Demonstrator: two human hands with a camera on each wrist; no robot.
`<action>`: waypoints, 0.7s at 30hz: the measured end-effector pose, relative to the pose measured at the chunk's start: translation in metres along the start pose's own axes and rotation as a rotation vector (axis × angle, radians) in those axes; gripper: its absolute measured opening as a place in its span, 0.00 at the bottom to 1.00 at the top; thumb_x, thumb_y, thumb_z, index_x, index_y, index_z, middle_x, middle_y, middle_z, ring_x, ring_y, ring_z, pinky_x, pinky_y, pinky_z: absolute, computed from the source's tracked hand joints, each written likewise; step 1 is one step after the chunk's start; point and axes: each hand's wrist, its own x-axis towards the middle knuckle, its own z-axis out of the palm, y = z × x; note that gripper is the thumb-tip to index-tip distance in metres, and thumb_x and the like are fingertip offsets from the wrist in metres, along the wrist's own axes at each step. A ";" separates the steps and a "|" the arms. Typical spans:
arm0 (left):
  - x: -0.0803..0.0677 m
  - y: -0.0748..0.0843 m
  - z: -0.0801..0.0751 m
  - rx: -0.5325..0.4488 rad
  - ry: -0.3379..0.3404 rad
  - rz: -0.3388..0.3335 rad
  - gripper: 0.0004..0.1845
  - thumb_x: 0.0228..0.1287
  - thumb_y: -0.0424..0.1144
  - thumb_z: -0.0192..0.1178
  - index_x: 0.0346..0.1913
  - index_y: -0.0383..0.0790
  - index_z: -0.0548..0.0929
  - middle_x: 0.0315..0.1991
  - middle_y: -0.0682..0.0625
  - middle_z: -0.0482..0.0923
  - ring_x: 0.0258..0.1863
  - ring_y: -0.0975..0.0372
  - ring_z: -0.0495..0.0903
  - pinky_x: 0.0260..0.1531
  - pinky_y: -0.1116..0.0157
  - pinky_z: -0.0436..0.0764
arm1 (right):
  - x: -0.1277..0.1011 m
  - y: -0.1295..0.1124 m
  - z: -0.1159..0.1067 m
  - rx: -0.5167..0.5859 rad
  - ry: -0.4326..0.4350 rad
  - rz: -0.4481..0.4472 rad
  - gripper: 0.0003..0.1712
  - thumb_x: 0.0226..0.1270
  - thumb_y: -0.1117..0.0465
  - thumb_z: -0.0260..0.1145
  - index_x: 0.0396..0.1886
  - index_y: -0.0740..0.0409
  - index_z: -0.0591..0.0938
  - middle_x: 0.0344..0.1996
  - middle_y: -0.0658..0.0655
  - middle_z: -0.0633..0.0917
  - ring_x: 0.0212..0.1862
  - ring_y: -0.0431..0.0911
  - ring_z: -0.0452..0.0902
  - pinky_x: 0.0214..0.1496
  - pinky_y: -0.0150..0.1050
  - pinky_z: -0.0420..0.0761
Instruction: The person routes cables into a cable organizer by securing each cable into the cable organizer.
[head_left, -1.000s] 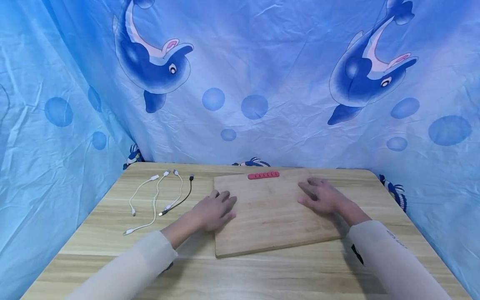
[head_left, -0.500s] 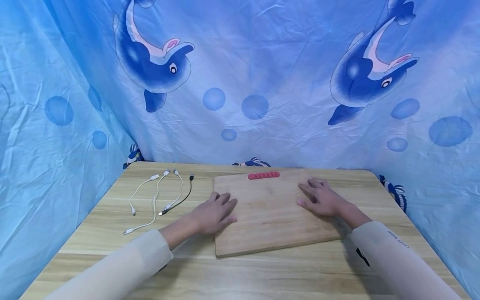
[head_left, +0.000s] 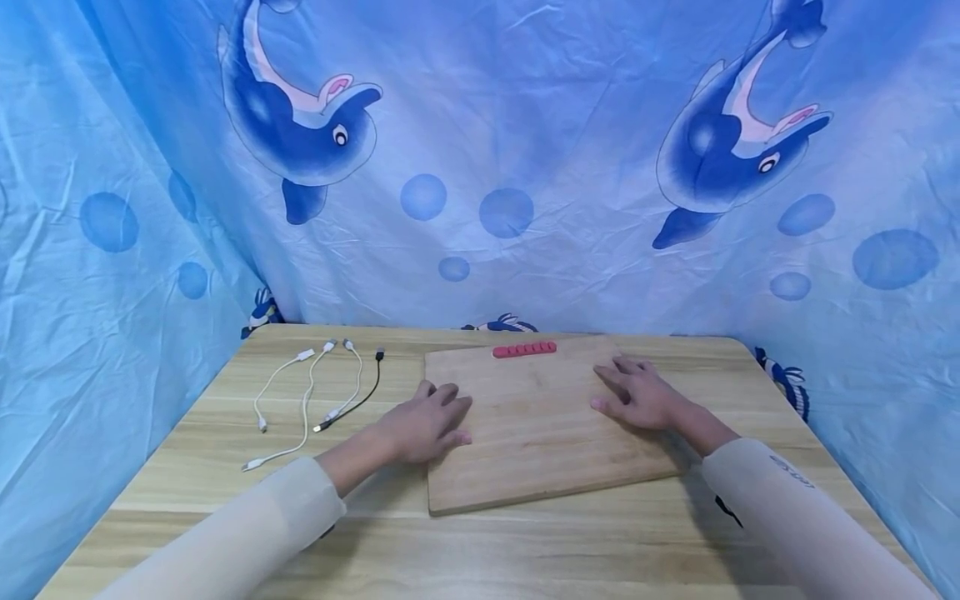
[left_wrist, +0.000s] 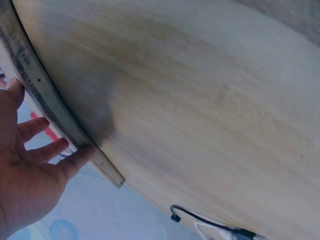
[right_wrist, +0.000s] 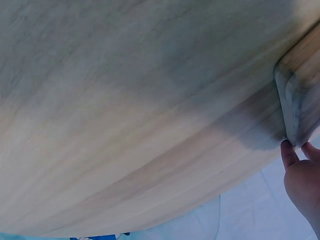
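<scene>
Board [head_left: 532, 433] is laid on the table [head_left: 480, 554], with a red strip [head_left: 524, 350] near its far edge. Its left side is touched by the left hand [head_left: 423, 423], its right by the right hand [head_left: 641, 396] (the fingers of both are loosely spread, nothing is gripped).

Both hands [head_left: 425, 422] [head_left: 639, 396] touch a wooden board [head_left: 540, 442] (a red strip [head_left: 525, 349] lies near its far edge).

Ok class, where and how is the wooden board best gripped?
Probably grip the wooden board by its side edges, left hand from the left, right hand from the right: it lies flat, its broad top offers no hold, and the red cable organizer sits near the far edge.
</scene>
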 end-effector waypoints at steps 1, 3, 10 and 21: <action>0.000 0.000 0.000 0.004 0.001 0.003 0.36 0.76 0.63 0.50 0.76 0.43 0.68 0.74 0.39 0.63 0.65 0.41 0.66 0.58 0.48 0.78 | 0.000 0.000 0.000 -0.001 -0.001 0.003 0.43 0.74 0.36 0.59 0.76 0.60 0.68 0.74 0.77 0.61 0.76 0.72 0.53 0.72 0.71 0.53; 0.001 -0.001 0.001 0.015 0.006 0.012 0.36 0.76 0.63 0.51 0.75 0.43 0.69 0.73 0.39 0.64 0.64 0.41 0.66 0.57 0.48 0.78 | -0.001 -0.001 0.001 -0.004 -0.001 0.005 0.43 0.74 0.36 0.58 0.76 0.60 0.68 0.74 0.78 0.61 0.76 0.72 0.54 0.72 0.71 0.54; 0.004 -0.002 -0.002 0.025 0.024 0.056 0.35 0.75 0.62 0.52 0.73 0.42 0.70 0.71 0.38 0.66 0.62 0.39 0.68 0.55 0.47 0.79 | -0.002 0.000 0.001 -0.020 0.000 0.025 0.43 0.74 0.35 0.58 0.76 0.60 0.68 0.74 0.78 0.61 0.75 0.73 0.54 0.71 0.70 0.56; 0.000 -0.014 -0.003 -0.017 -0.020 0.062 0.35 0.73 0.63 0.55 0.74 0.45 0.70 0.74 0.37 0.63 0.68 0.38 0.64 0.61 0.45 0.75 | -0.012 -0.016 0.004 -0.004 0.017 0.045 0.44 0.74 0.35 0.58 0.75 0.62 0.69 0.73 0.80 0.60 0.72 0.76 0.58 0.67 0.70 0.61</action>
